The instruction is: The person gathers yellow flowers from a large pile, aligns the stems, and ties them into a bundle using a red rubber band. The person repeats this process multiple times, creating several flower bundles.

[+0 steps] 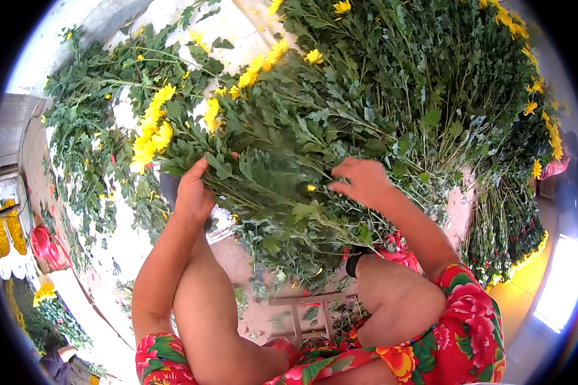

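Note:
My left hand (194, 192) is closed round the leafy stems of a bunch of yellow chrysanthemums (153, 140). Their blooms point up and left, while the stems trail right across my lap. To the right, my right hand (367, 183) hovers by the stems with its thumb and forefinger apart and nothing visible between them; it is slightly blurred. A small yellow bud (311, 188) shows just left of those fingertips. Beyond both hands spreads a large heap of cut chrysanthemum stems (392, 83), with yellow blooms along its right edge.
Loose leaves and stems (87, 122) litter the white sheet on the left. A red plastic container (42, 242) stands farther left. More bundled flowers (504, 224) lie at the right. A wooden frame (295, 316) shows between my legs. Part of another person (61, 366) appears at lower left.

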